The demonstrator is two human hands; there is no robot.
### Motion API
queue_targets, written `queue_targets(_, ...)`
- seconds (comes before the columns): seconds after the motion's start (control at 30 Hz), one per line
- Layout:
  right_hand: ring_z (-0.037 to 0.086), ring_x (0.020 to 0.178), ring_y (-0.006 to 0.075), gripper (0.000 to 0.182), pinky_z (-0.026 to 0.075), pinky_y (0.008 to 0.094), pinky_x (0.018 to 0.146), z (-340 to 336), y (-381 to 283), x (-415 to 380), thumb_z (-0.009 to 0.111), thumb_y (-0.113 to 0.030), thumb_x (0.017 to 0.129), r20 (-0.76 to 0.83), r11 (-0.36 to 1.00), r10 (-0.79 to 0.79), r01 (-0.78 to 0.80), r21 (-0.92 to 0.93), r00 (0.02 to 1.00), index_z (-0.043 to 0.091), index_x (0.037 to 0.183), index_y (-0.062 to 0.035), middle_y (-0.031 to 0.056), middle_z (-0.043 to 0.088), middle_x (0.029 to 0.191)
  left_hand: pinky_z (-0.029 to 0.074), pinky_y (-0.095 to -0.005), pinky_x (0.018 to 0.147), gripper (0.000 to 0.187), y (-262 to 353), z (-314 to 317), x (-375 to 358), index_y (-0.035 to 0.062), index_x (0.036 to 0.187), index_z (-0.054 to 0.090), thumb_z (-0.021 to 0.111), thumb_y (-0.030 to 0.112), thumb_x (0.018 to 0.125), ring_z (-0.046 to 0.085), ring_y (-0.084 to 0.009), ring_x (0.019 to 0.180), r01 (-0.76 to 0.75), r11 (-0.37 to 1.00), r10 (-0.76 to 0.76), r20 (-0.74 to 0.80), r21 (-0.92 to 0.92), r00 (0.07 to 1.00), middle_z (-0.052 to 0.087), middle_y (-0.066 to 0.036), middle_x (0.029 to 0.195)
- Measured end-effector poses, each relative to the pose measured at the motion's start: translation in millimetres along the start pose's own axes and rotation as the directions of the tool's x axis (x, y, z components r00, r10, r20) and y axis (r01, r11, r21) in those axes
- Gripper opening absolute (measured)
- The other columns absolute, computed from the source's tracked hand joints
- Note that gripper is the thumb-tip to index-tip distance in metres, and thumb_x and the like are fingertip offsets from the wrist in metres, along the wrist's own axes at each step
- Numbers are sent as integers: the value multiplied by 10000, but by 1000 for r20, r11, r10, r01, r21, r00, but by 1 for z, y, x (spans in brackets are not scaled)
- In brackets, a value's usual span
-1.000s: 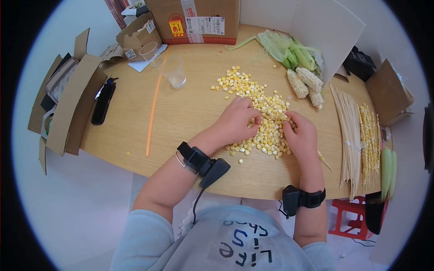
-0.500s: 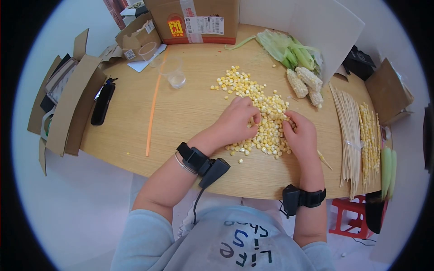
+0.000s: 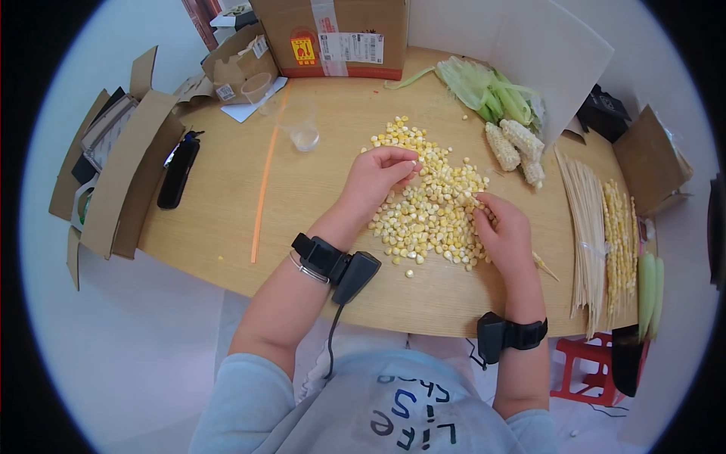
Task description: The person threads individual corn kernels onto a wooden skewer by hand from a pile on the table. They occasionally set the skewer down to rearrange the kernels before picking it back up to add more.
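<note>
My left hand [image 3: 380,178] is above the left side of a pile of loose corn kernels [image 3: 435,216], thumb and forefinger pinched on a pale corn kernel [image 3: 414,162]. At the pile's right edge, my right hand [image 3: 504,227] is closed, its thumb and fingertips pressed together. A thin skewer [image 3: 546,267] shows past the right wrist, in line with those fingertips; its middle is hidden behind the hand. The two hands are apart. Black straps with small devices are on both wrists.
Stripped cobs [image 3: 514,147] and green husks [image 3: 488,87] are at the back right. Bare skewers [image 3: 581,234] lie beside kernel-threaded skewers [image 3: 620,242]. Clear cups [image 3: 305,138], an orange strip [image 3: 268,181], a black case [image 3: 179,172] and cardboard boxes [image 3: 333,38] stand left and behind.
My left hand has moved up and left from the middle of the pile, away from the right hand, with a kernel at its fingertips. My right hand has stayed nearly in place.
</note>
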State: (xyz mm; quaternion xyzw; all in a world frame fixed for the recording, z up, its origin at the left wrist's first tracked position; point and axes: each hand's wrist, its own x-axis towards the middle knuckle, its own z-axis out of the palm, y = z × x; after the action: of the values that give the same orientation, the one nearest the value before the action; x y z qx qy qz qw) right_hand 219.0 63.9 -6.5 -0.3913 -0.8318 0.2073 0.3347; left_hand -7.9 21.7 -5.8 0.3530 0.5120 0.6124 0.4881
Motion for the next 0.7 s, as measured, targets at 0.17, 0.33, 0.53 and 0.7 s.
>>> queue_targets(0.17, 601, 621, 254, 203, 473, 336, 585, -3, -6, 1, 617, -123, 785, 12, 1000, -27, 27, -8, 1000, 650, 969, -44, 141, 643, 810, 495, -223, 727, 241, -2, -2, 1, -33, 1080, 574, 579, 61, 859, 609, -122, 823, -9, 1000, 10, 30, -6, 1000, 650, -113, 975)
queue_targets(0.33, 598, 606, 252, 192, 467, 332, 570, -1, -6, 2, 616, -126, 789, -10, 999, -51, 51, 5, 999, 651, 953, -34, 139, 633, 761, 506, -239, 762, 240, -5, -2, 1, -48, 1086, 570, 564, 54, 869, 615, -141, 839, -6, 999, 8, 44, -32, 999, 644, -121, 992)
queue_targets(0.53, 600, 598, 251, 187, 469, 330, 569, -2, -7, 1, 616, -129, 790, 15, 999, -28, 28, 28, 999, 650, 943, -28, 141, 633, 757, 509, -243, 774, 231, -6, -1, 1, -49, 1079, 574, 563, 54, 872, 617, -146, 843, -7, 1000, 9, 90, -22, 996, 642, -129, 989)
queue_targets(0.7, 603, 603, 252, 191, 471, 333, 571, -2, -7, 1, 615, -131, 791, -11, 999, -49, 49, 3, 999, 648, 944, -24, 142, 635, 761, 508, -241, 748, 203, -4, -1, 1, -39, 1034, 587, 597, 45, 850, 618, -139, 829, -16, 1000, 17, 89, -8, 996, 650, -113, 945)
